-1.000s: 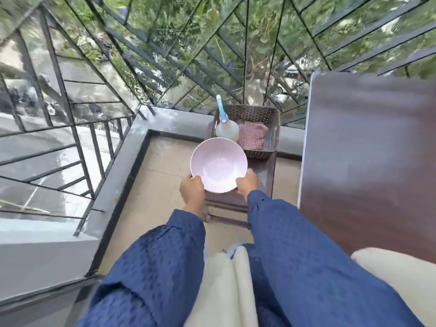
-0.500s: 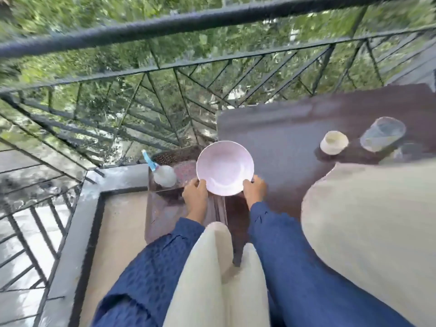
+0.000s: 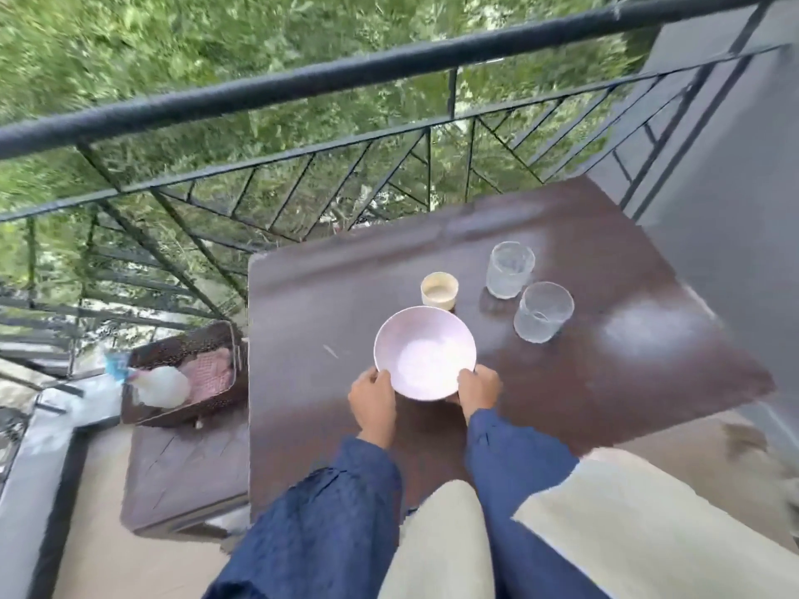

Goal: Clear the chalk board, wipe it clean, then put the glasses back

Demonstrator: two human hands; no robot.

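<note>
Curls left hand (image 3: 372, 397) round the pink bowl (image 3: 424, 352) at its left rim, right hand (image 3: 477, 391) round its right, by the chalk board's (image 3: 605, 382) near edge. Seems light, rigid, slick, maybe breakable: keep both rims pinched. Has cup (image 3: 439, 290) and two glasses (image 3: 542, 312) upright beyond, toward the far-right corner.

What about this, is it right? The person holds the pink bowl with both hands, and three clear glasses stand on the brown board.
Not quite. The head view shows two clear glasses, not three, standing on the brown board. The left hand and right hand do hold the pink bowl.
</note>
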